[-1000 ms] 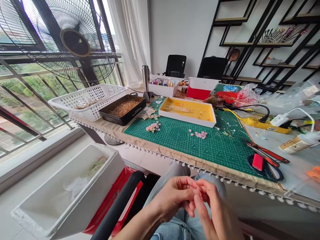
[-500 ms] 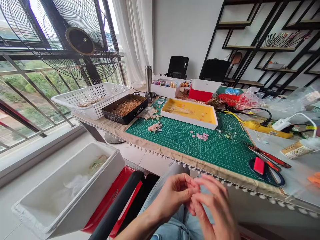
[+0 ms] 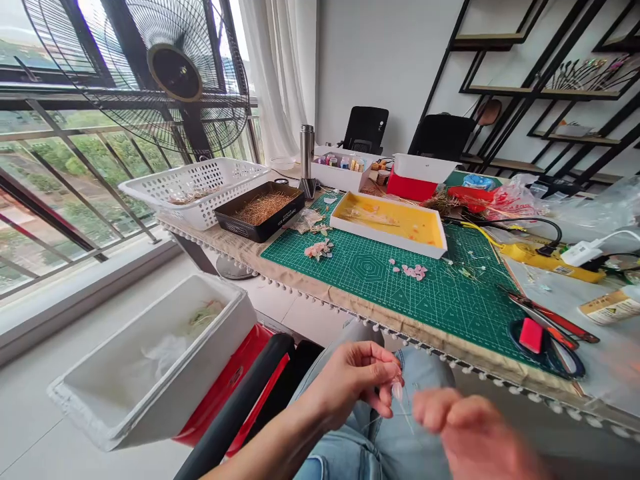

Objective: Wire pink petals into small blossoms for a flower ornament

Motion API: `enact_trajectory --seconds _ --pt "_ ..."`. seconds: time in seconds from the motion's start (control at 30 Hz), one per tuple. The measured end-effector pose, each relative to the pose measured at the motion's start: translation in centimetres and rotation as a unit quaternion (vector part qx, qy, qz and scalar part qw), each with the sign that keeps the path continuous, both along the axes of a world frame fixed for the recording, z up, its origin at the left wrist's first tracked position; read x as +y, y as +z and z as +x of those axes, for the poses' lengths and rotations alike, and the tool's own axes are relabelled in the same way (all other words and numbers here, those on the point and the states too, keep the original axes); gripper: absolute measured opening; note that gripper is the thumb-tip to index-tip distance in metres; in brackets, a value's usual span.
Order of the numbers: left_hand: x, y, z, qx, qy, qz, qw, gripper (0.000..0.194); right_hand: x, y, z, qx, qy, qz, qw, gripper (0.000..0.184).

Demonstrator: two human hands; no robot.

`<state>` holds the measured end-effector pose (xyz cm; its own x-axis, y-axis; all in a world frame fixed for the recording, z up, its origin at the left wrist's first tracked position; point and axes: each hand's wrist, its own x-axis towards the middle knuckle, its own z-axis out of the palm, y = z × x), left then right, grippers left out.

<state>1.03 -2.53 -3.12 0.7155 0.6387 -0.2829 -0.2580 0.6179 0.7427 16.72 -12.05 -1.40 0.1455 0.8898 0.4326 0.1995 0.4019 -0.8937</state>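
Pinching a pale petal point(image 3: 397, 391) on thin wire point(image 3: 406, 415), the left hand point(image 3: 350, 381) stays closed; the right hand point(image 3: 475, 433) has drawn away, blurred, loosely open.

Pale pink petal point(image 3: 397, 391), small, translucent, pointed tip down, pinched at the fingertips of the left hand point(image 3: 350, 383). Thin wire point(image 3: 407, 415) runs down and right from it. Right hand point(image 3: 470, 432) blurred, just beside, not touching.
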Motion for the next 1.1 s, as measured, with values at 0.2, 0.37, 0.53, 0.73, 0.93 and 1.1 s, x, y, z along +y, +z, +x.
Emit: enact_trajectory --seconds 0.2,0.37,0.53,0.73,0.93,1.1 --pt "-0.1 0.1 0.2 0.007 0.014 0.008 1.000 0.038 1.5 -2.1 0.4 0.169 -0.130 -0.185 0.959 0.039" --pt "-0.2 0.2 0.5 0.027 0.030 0.040 0.998 0.034 1.9 -2.0 -1.3 0.100 -0.092 -0.261 0.956 0.028" --pt "-0.2 -0.1 0.5 0.040 0.027 0.047 0.998 0.030 2.6 -1.0 -2.5 0.076 -0.067 -0.290 0.952 0.036" --pt "-0.1 -0.7 0.6 0.037 0.020 0.023 0.999 0.028 3.0 -0.8 -2.5 0.089 -0.038 -0.314 0.944 0.037" --pt "0.2 -1.2 0.3 0.024 0.011 -0.017 1.000 0.032 3.1 -1.4 -2.0 0.070 -0.014 -0.336 0.939 0.034" --pt "0.5 -1.5 0.3 0.025 -0.002 -0.055 0.998 0.031 3.2 -2.5 -1.3 0.067 -0.010 -0.337 0.939 0.035"
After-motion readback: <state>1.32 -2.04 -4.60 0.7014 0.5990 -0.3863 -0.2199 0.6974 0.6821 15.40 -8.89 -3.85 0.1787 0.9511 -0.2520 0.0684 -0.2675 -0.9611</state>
